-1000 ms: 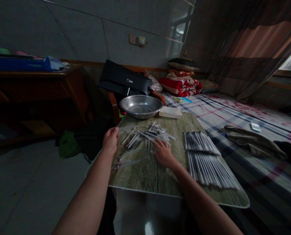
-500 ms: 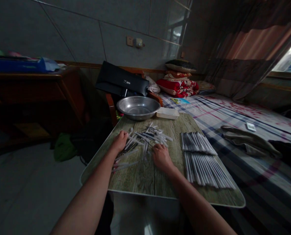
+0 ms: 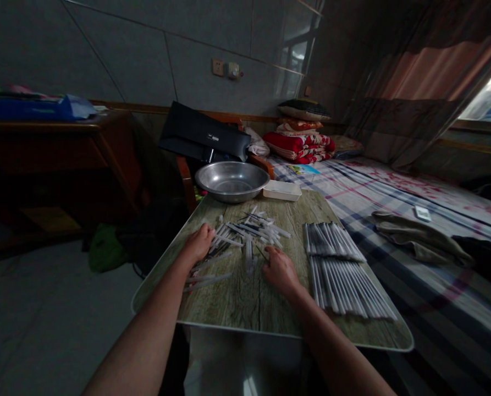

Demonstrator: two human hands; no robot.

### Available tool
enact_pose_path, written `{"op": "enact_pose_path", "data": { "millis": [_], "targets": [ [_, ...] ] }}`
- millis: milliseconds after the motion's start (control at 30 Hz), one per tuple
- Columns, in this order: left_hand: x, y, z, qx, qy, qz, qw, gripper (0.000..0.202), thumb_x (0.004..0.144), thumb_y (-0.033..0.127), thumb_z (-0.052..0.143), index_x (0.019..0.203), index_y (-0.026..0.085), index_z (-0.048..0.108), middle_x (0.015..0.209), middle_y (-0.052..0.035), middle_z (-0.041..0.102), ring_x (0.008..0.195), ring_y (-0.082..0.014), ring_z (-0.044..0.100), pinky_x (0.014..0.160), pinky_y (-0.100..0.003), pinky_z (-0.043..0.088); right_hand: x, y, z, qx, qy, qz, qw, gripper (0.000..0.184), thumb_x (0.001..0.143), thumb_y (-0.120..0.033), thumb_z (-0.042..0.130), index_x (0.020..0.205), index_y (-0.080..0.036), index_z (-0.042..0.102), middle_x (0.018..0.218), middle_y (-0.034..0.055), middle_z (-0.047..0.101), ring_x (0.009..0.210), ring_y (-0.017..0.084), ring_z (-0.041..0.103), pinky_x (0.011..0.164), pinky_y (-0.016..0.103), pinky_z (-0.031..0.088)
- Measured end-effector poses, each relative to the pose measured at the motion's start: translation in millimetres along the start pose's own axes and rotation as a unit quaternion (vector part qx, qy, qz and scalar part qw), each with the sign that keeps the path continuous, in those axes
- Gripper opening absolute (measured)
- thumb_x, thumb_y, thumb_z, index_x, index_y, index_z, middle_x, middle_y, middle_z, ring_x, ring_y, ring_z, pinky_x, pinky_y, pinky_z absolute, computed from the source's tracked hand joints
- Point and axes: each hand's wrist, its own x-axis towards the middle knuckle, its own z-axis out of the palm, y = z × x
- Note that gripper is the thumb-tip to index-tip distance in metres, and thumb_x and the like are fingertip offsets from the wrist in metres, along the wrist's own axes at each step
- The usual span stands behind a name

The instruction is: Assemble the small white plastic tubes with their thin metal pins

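My left hand (image 3: 199,243) is closed at the left of a loose pile, its fingertips pinching the end of a pale pen-like tube (image 3: 229,240). My right hand (image 3: 281,269) is on the other side, thumb and fingers pinched around a thin dark stick (image 3: 261,252) that looks like a pen refill. Between and beyond the hands lies the pile of whitish tubes and dark sticks (image 3: 261,226). A few more pale tubes (image 3: 208,281) lie nearer, below my left hand. To the right, slim dark-tipped tubes, like pens, lie side by side in two rows (image 3: 348,286).
A steel basin (image 3: 232,181) and a white plastic tray (image 3: 282,191) stand at the far edge of the wood-grain table (image 3: 237,308). Behind them a black case (image 3: 208,135) leans on a chair. A bed (image 3: 393,220) borders the right side; a wooden desk (image 3: 43,143) is at left.
My right hand has drawn slightly right and away from the pile, with the thin dark stick now showing at its fingertips. My left hand has shifted a little left and down.
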Motion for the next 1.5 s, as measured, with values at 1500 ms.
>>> {"op": "enact_pose_path", "data": {
  "millis": [1500],
  "targets": [
    [-25, -3, -19.4, -0.316, -0.130, -0.148, 0.928, 0.017, 0.087, 0.037, 0.044, 0.084, 0.020, 0.044, 0.079, -0.0014, 0.062, 0.057, -0.0162, 0.065, 0.043, -0.020, 0.036, -7, 9, -5, 0.683, -0.033, 0.082, 0.725, 0.013, 0.067, -0.026, 0.058, 0.076, -0.019, 0.052, 0.052, -0.0054, 0.053, 0.041, 0.008, 0.044, 0.038, 0.018, 0.033]
  ]
}}
